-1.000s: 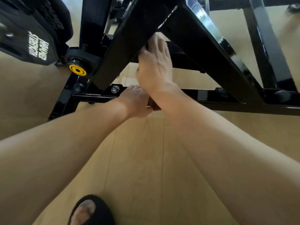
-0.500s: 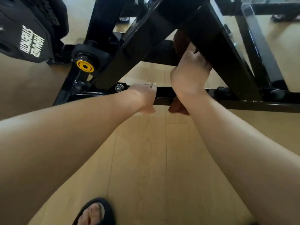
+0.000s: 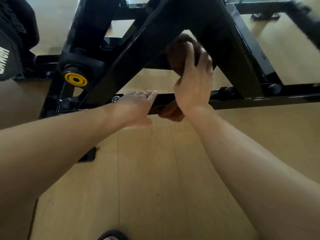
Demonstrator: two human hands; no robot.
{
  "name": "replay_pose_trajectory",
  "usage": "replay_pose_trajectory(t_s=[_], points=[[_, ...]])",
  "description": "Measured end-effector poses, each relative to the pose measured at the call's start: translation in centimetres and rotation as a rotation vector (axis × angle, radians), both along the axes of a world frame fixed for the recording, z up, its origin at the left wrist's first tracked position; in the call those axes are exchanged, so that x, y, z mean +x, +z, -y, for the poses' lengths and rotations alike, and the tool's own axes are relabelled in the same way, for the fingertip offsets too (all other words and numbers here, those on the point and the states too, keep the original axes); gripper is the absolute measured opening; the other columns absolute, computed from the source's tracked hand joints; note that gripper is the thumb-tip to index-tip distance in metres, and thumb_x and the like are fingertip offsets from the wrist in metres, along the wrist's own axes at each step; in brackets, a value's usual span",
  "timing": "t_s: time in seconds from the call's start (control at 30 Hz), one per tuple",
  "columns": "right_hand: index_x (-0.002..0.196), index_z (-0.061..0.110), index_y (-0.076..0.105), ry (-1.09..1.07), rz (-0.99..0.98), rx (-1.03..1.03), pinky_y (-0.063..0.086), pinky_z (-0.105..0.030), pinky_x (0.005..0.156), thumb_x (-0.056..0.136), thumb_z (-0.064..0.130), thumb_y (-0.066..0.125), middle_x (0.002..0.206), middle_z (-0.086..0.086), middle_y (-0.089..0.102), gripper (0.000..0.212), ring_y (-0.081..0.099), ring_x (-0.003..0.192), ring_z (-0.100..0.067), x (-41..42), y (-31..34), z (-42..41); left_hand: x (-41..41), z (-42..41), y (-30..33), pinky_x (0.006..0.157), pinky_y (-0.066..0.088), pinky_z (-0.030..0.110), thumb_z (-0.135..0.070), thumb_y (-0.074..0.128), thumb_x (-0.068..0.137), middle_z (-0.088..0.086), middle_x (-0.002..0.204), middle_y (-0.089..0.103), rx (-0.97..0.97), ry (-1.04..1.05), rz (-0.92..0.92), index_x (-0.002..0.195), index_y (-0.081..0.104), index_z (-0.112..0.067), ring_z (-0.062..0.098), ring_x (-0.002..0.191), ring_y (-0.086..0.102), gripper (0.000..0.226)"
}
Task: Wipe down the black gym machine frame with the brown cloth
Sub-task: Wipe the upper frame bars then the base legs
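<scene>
The black gym machine frame fills the top of the view, with two slanted beams meeting above a low horizontal bar. My right hand presses the brown cloth against the inner side of the right slanted beam, fingers wrapped over it. A loose end of the cloth hangs below my wrist, over the horizontal bar. My left hand rests flat on that bar, fingers spread, with a ring on one finger. It holds nothing.
A yellow round cap marks a pivot at the left. A black padded part with white lettering sits at the far left. Light wooden floor lies below. A foot in a black sandal shows at the bottom edge.
My right hand with the cloth has moved from the left slanted beam across to the right one and slightly up. My left hand stays on the horizontal bar, its fingers now flatter.
</scene>
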State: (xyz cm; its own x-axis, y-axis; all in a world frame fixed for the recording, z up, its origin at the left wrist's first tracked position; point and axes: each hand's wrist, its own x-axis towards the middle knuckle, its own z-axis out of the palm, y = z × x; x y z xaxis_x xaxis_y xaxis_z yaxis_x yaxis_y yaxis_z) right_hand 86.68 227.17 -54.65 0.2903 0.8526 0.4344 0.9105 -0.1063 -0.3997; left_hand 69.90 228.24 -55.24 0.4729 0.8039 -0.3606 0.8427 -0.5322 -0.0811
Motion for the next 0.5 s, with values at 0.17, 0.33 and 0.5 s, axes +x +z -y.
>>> replay_pose_trajectory(t_s=[0.17,0.33,0.5], points=[[0.159,0.017,0.028,-0.105,-0.068,-0.054,0.038,-0.044,0.116,0.089,0.003,0.068,0.152,-0.018,0.039,0.082,0.039,0.14,-0.036,1.2,-2.1,2.5,-0.3,0.1,-0.8,0.125,0.014,0.036,-0.042,0.059,0.095,0.007,0.17,0.011,0.009,-0.027,0.03,0.163,-0.004,-0.015,0.024,0.156,0.015,0.097],[0.157,0.016,0.033,-0.107,-0.095,-0.285,0.046,-0.044,0.107,0.09,0.012,0.07,0.144,-0.019,0.033,0.077,0.041,0.127,-0.035,2.2,-5.9,5.4,-0.9,0.0,-0.4,0.124,0.013,0.034,-0.041,0.057,0.096,0.005,0.17,0.013,0.017,-0.081,0.049,0.163,-0.003,-0.017,0.022,0.156,0.015,0.094],[0.158,0.017,0.027,-0.212,-0.044,-0.39,0.046,-0.049,0.107,0.086,0.02,0.072,0.156,-0.02,0.021,0.084,0.036,0.132,-0.042,3.0,-4.4,3.5,-1.6,-0.1,-1.2,0.125,0.006,0.032,-0.04,0.057,0.095,0.004,0.17,0.013,0.066,-0.096,0.098,0.163,-0.002,-0.017,0.019,0.156,0.013,0.093]])
